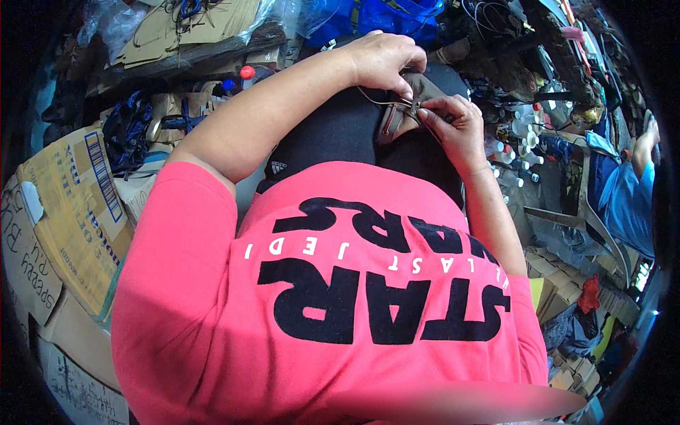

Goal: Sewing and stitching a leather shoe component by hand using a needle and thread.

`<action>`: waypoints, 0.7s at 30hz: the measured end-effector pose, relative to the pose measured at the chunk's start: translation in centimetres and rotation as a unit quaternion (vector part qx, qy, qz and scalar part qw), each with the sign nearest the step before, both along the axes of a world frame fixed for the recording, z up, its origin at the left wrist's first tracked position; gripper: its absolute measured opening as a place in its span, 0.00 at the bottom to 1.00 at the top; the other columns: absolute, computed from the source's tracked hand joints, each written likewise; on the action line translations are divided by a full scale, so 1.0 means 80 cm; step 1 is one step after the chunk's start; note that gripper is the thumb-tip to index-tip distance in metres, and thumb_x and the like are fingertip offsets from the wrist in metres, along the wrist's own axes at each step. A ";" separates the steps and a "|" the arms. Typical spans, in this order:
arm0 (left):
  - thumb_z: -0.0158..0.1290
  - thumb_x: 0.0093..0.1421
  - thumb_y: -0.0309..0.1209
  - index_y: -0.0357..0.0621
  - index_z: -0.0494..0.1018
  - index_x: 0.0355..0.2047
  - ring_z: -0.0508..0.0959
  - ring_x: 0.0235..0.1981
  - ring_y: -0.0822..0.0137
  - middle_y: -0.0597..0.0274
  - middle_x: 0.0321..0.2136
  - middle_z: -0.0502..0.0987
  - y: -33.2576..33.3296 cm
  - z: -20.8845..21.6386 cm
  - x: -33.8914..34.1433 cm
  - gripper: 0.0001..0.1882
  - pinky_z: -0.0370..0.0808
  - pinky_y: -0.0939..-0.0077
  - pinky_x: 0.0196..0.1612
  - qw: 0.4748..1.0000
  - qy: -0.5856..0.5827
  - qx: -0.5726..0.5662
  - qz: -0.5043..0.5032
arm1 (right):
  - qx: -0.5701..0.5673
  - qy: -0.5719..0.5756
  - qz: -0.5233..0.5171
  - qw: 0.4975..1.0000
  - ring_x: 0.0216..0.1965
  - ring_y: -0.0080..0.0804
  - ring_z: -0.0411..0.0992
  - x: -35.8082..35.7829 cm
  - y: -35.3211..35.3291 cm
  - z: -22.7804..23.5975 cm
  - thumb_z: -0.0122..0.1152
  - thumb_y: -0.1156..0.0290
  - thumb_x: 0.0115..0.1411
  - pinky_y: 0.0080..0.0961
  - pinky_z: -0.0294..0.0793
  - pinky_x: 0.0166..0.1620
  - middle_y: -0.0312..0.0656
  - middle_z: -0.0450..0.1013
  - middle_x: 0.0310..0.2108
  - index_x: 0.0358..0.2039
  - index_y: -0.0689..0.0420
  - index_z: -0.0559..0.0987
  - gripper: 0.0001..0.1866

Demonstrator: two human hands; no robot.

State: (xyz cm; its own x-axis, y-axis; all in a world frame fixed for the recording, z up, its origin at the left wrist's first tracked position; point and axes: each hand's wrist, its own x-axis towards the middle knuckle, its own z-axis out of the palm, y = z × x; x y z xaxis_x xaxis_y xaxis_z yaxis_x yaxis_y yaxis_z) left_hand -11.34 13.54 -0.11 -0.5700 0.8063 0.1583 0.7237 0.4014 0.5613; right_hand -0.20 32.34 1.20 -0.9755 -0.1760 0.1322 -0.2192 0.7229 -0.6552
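Note:
A small tan and brown leather-like piece, possibly a shoe upper, rests across my dark-trousered thighs. A thin pale cord loops out from its left side. My left hand comes over the piece from the far side, thumb and fingers curled in against its edge; what lies between the fingertips is partly hidden. From the right, my right hand pinches thumb and forefinger together close to the left thumb, where the cord meets the piece. The fingers cover the exact spot they grip.
Printed cardboard boxes are stacked at left. Flat cardboard sheets lie at the far left, beside a blue plastic bag. Several small bottles stand right of my right hand. Another person in blue is at the right edge.

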 end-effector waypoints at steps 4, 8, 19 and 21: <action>0.55 0.49 0.25 0.46 0.75 0.42 0.74 0.34 0.55 0.54 0.35 0.70 -0.018 -0.017 0.020 0.17 0.72 0.68 0.38 0.989 0.044 0.136 0.044 | 0.050 0.027 0.039 0.998 0.30 0.26 0.69 0.013 0.006 0.006 0.64 0.70 0.49 0.27 0.58 0.42 0.33 0.69 0.23 0.33 0.47 0.82 0.09; 0.55 0.49 0.23 0.51 0.78 0.38 0.73 0.33 0.63 0.61 0.29 0.71 -0.045 0.011 0.045 0.14 0.67 0.71 0.41 0.986 -0.054 0.131 0.086 | 0.043 -0.022 0.040 0.998 0.35 0.24 0.68 0.018 0.016 0.007 0.60 0.73 0.50 0.29 0.51 0.48 0.30 0.67 0.25 0.38 0.43 0.81 0.14; 0.59 0.49 0.32 0.61 0.81 0.29 0.67 0.35 0.67 0.71 0.23 0.66 -0.053 0.005 0.060 0.07 0.58 0.67 0.43 0.989 0.079 0.082 0.097 | -0.064 -0.109 0.054 0.990 0.30 0.27 0.69 -0.004 0.021 0.007 0.54 0.86 0.49 0.21 0.70 0.38 0.37 0.67 0.26 0.37 0.53 0.81 0.17; 0.60 0.48 0.32 0.62 0.81 0.29 0.67 0.35 0.67 0.71 0.23 0.65 -0.052 0.006 0.061 0.07 0.57 0.68 0.42 0.990 0.081 0.071 0.089 | -0.070 -0.118 0.054 0.989 0.31 0.26 0.69 -0.005 0.022 0.007 0.53 0.87 0.49 0.21 0.70 0.39 0.38 0.67 0.26 0.37 0.53 0.81 0.18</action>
State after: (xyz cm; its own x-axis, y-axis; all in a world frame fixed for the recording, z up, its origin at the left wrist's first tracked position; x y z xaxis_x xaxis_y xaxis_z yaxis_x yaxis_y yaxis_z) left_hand -6.46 9.35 0.40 -0.6585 0.6592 0.3630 0.7338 0.4555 0.5040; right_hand -0.56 34.07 1.73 -0.9585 -0.2771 -0.0664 -0.1193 0.6019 -0.7896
